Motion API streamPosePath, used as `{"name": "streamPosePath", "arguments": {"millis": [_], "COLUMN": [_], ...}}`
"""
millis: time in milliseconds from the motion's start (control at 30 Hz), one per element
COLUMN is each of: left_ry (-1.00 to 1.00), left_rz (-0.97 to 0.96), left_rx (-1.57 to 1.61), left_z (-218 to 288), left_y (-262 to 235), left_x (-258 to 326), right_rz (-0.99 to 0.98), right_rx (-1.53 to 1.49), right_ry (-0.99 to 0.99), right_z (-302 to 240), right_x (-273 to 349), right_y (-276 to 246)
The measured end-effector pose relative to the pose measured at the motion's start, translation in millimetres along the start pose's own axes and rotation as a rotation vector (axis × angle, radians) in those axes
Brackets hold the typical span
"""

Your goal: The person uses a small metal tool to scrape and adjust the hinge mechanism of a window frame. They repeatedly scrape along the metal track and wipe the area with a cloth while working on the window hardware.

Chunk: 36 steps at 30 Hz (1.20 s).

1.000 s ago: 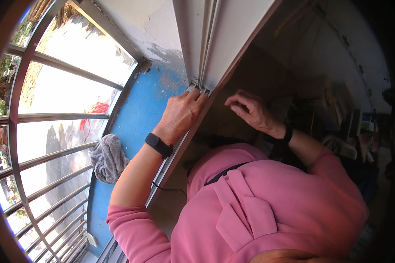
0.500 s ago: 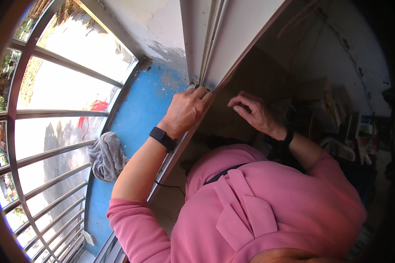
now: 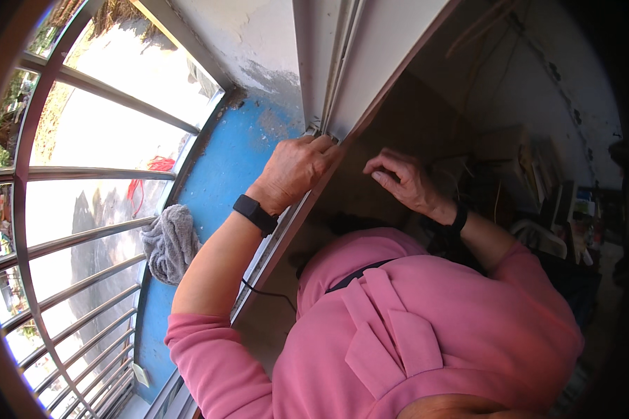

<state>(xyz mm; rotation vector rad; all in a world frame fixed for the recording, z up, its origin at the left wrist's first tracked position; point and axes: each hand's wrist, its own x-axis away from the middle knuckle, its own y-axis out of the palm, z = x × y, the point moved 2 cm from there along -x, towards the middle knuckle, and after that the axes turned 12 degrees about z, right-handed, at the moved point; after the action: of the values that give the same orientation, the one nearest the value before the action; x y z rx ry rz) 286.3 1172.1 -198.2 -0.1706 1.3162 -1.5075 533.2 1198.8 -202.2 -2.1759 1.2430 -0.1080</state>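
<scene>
My left hand (image 3: 297, 167) is closed, its knuckles up and fingertips tucked down into the corner of the window track (image 3: 271, 234), at the foot of the white window frame (image 3: 370, 63). Whatever the fingers grip there is hidden behind the hand. To the right, my right hand (image 3: 407, 183) hovers over the dark room side, away from the frame. Its fingers are bent loosely, with the thumb apart from them and nothing between. On the blue sill (image 3: 241, 143), left of my left forearm, a crumpled grey cloth (image 3: 169, 244) lies against the metal bars.
Curved metal window bars (image 3: 98, 177) run down the left side, with a red string (image 3: 161, 164) beyond them. A thin black cable (image 3: 269, 293) crosses the track below my left wrist. Books and clutter (image 3: 538, 174) stand in the dim room at right.
The view has shifted slightly, and my left wrist sits a little further left. The left fingers stay at the track corner; the right hand keeps hovering in nearly the same pose.
</scene>
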Motion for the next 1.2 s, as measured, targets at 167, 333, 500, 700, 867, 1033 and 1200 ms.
{"name": "streamPosePath", "arguments": {"millis": [167, 333, 500, 700, 867, 1033, 1200], "left_ry": [-0.163, -0.099, -0.121, -0.230, -0.250, -0.089, -0.071], "left_rz": [-0.090, -0.085, -0.150, -0.218, -0.132, -0.055, -0.166], "left_rx": [0.006, -0.011, 0.016, -0.004, -0.046, -0.065, -0.072], "left_z": [9.5, 9.6, 15.9, 41.9, 38.3, 21.3, 40.7], "left_y": [-20.7, -10.6, -21.2, -56.4, -50.0, -19.1, -48.5], "left_x": [5.0, -9.7, 21.6, 65.0, 55.8, 41.7, 78.6], "right_rz": [-0.002, -0.024, 0.008, -0.036, -0.056, -0.060, -0.060], "right_rx": [-0.029, -0.054, -0.086, -0.100, -0.095, -0.049, -0.056], "right_ry": [-0.021, -0.007, -0.047, -0.076, -0.092, -0.121, -0.101], "right_z": [-2.9, -7.1, -3.8, -6.8, -15.9, -24.5, -24.5], "right_x": [5.9, 5.6, -2.3, -2.2, -2.6, 0.7, 5.3], "right_y": [-0.1, -1.5, -4.5, 7.1, 22.5, 26.6, 20.6]}}
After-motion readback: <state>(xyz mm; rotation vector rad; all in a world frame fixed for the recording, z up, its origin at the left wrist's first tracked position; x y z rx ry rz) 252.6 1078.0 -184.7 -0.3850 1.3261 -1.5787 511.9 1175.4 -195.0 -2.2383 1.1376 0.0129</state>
